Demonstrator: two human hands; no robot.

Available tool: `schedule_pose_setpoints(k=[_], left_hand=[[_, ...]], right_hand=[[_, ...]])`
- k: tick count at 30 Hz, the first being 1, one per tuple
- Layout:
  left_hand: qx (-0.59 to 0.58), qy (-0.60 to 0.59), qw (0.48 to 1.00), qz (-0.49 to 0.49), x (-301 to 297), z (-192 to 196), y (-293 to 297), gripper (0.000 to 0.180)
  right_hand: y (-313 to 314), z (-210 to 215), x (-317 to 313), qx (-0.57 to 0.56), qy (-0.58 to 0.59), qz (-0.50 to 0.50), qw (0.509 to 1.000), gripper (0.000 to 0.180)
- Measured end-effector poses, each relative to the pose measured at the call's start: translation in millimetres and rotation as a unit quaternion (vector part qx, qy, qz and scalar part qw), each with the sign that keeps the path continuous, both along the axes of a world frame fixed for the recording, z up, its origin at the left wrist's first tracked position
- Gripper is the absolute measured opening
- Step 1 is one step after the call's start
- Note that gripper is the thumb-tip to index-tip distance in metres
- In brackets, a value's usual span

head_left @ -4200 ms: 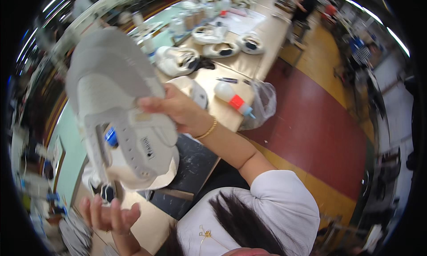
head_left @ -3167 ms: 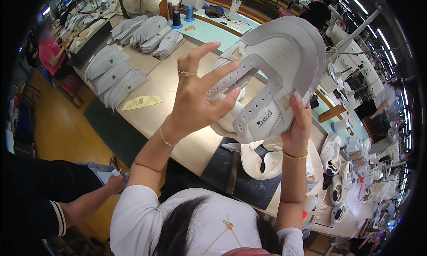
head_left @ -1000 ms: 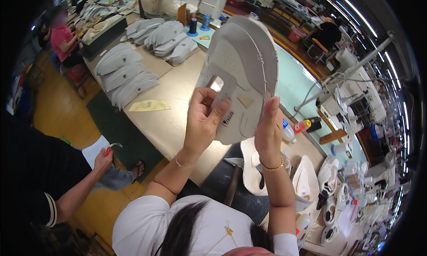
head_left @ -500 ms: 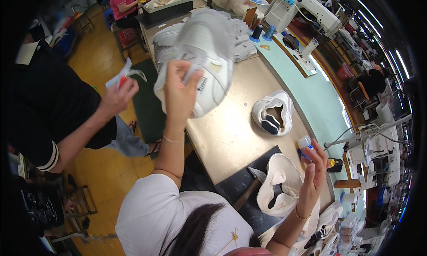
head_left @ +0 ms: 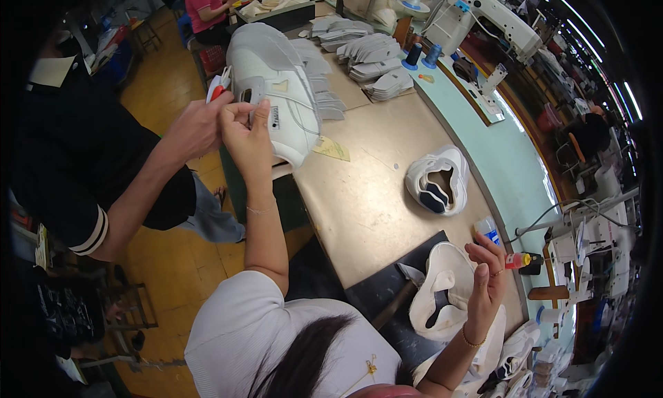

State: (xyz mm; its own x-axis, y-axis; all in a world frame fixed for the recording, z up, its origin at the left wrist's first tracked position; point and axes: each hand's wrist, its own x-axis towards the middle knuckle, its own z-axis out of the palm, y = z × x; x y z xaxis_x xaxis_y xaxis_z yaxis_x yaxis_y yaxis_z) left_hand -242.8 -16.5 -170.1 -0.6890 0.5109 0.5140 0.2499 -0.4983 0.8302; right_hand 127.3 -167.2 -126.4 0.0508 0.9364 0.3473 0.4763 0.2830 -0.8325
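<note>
Head view shows the person's left hand (head_left: 248,132) raised over the desk's (head_left: 373,191) left edge, fingers pinching the large white shoe upper (head_left: 276,87) by its side. A co-worker's hand (head_left: 197,125) in a black sleeve touches the same upper from the left, holding small red-handled snips (head_left: 219,88). The right hand (head_left: 487,280) hangs half-curled, gripping nothing, just beside a cream shoe upper (head_left: 442,291) on the dark mat (head_left: 387,294). Another white shoe upper (head_left: 438,180) lies on the desk.

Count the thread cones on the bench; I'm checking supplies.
2 clearly: a dark thread cone and a blue thread cone, side by side at the beige bench's far end, beside the stacked pale shoe pieces. More may be hidden.
</note>
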Motion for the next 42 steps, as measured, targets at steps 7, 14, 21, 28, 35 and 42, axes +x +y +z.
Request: schedule_pose_setpoints(k=[7, 14, 21, 28, 35, 42], left_hand=[[-0.07, 0.238, 0.959, 0.133, -42.8, -24.1, 35.6, 0.034], [-0.234, 0.356, 0.902, 0.066, -34.3, -33.7, 9.3, 0.059], [-0.307, 0.312, 0.767, -0.47, 88.8, -31.4, -3.4, 0.048], [-0.225, 0.397, 0.607, -0.651, 223.6, -21.4, -62.9, 0.033], [-0.115, 0.407, 0.49, -0.762, 330.5, -86.2, -94.0, 0.031], [-0.273, 0.315, 0.41, -0.811, 376.9, -114.5, -111.2, 0.031]], right_hand=[[-9.2, -2.0, 17.1, 0.013, 0.014, -0.014, 1.0, 0.036], [-31.6, 2.9, 55.2, 0.027, 0.032, -0.112, 0.993, 0.025], [-87.8, -25.2, 94.7, 0.002, 0.04, -0.283, 0.958, 0.024], [-139.4, -95.4, 103.8, -0.159, -0.072, -0.396, 0.902, 0.031], [-118.6, -109.9, 126.6, -0.155, -0.022, -0.372, 0.915, 0.033], [-17.4, -156.9, 209.5, -0.064, -0.319, -0.318, 0.891, 0.049]])
